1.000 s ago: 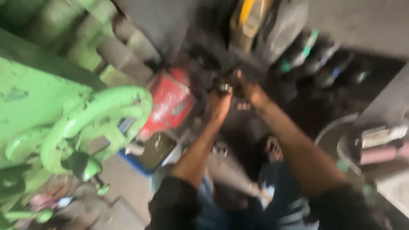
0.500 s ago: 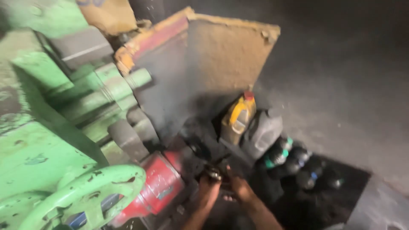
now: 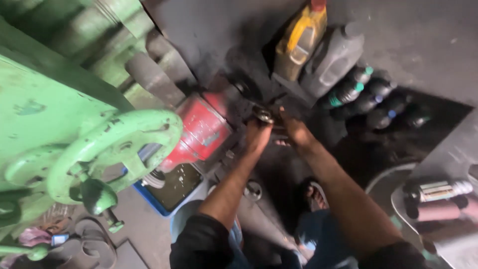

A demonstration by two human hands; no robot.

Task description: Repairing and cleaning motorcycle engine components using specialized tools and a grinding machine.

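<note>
A small round metal part (image 3: 264, 116), ring-like and dull silver, sits low against the dark, greasy floor (image 3: 279, 199), just right of a red canister (image 3: 201, 130) and below a yellow jug (image 3: 298, 40). The left hand (image 3: 259, 135) has its fingers curled on the part and seems to pinch it from below. The right hand (image 3: 296, 132) lies just beside it, fingers bent toward the same spot; whether they actually clamp anything I cannot tell, since the dark hides the tips.

The part looks like solid metal, so probably stiff and heavy for its size, and the grime all about suggests an oily, slippery surface. The outer rim looks the safest place to take hold, with fingers on opposite sides rather than on the face.

Room is tight. The red canister stands close on the left, and the yellow jug and a grey jug (image 3: 336, 57) close it in from behind. A row of dark bottles with green and blue caps (image 3: 371, 97) lies to the right, near the right forearm. A blue tray of dark liquid (image 3: 172, 189) sits by the left elbow, a spill risk if knocked. The green machine with its handwheel (image 3: 107, 149) overhangs the left side, so the clearest way out seems to be straight back toward the person's sandalled foot (image 3: 313, 194). Cylinders lie in a tray (image 3: 438, 204) far right, well apart.
</note>
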